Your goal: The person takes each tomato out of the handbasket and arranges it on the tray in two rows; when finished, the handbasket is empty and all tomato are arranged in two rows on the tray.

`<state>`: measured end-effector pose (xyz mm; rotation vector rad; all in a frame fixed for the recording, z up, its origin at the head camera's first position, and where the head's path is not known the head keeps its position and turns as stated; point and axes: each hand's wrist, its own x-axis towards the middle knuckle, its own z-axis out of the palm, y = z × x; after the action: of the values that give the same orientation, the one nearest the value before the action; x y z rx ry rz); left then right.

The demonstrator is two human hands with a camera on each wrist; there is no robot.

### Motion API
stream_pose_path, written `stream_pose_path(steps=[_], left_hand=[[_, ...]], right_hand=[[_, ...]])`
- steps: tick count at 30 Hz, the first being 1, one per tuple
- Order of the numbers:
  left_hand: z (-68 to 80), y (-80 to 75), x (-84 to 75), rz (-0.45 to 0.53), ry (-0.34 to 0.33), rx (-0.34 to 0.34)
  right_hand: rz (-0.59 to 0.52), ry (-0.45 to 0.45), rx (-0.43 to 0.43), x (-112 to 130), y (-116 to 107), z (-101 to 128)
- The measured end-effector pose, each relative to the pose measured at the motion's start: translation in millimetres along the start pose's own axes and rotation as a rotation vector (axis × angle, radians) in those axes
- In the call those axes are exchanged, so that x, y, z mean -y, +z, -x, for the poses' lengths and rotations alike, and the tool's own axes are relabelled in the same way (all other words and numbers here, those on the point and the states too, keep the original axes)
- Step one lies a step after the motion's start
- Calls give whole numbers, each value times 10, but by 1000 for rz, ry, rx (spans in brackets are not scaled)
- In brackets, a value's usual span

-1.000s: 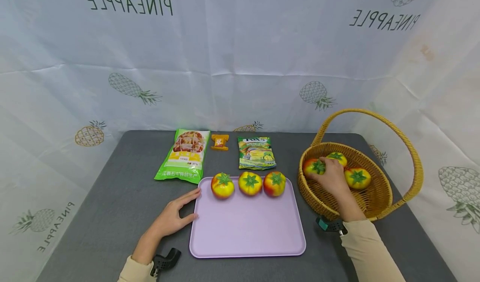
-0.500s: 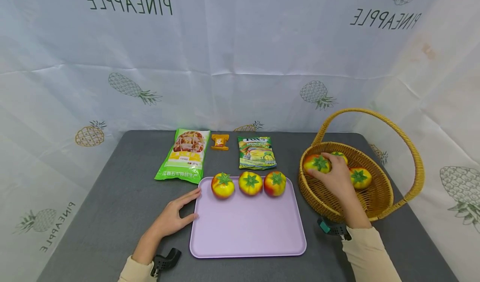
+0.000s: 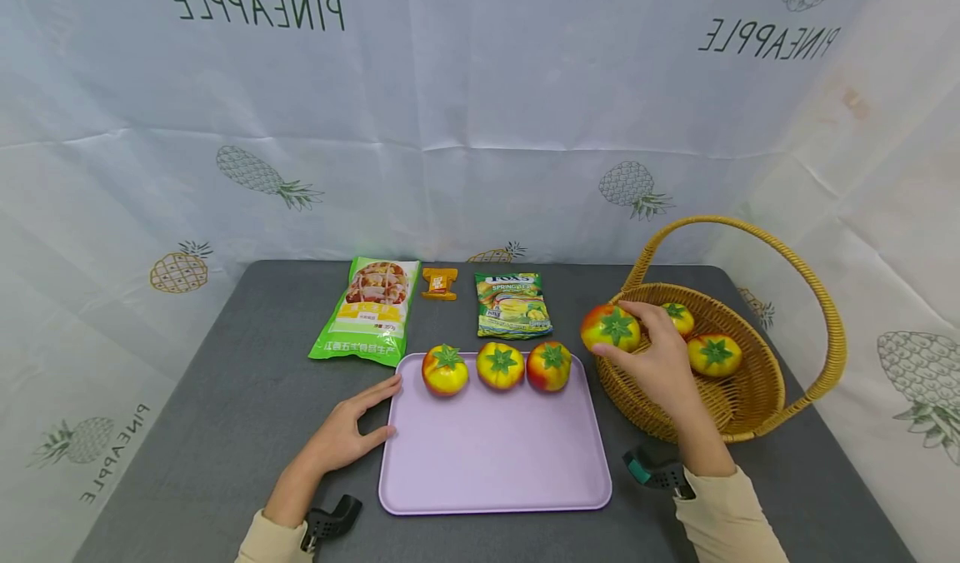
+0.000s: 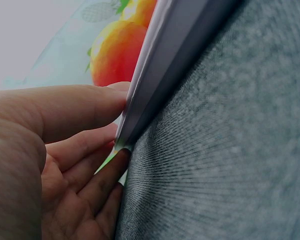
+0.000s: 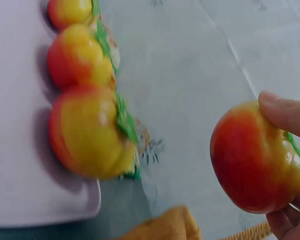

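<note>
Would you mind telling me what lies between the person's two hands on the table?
In the head view, the lilac tray lies between the left hand and the right hand, with three tomatoes in a row along its far edge.

Bright, even light with soft shadows; both wrist views blurred.

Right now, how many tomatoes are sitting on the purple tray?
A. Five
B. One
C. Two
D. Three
D. Three tomatoes stand in a row along the far edge of the purple tray; a fourth tomato is held in the right hand above the basket rim, not on the tray.
</note>
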<state>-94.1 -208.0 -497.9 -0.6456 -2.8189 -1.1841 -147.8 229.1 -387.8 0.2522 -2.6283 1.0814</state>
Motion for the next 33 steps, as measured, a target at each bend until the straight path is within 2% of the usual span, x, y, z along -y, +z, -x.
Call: stream_pose_path(steps=[7,19,29,33], left_hand=[[-3,2,-5,-4,-2,0],[4,12,14,-3,10,-9],[7,21,31,-10,23,-14],[10,19,35,-7,23,-19]], right_hand=[[-55,-85,25,188,168,105],[-116,-150,120,445,636,386],[-169,-155,216,606,1026,578],[-203,-138,283,651,1148,632]])
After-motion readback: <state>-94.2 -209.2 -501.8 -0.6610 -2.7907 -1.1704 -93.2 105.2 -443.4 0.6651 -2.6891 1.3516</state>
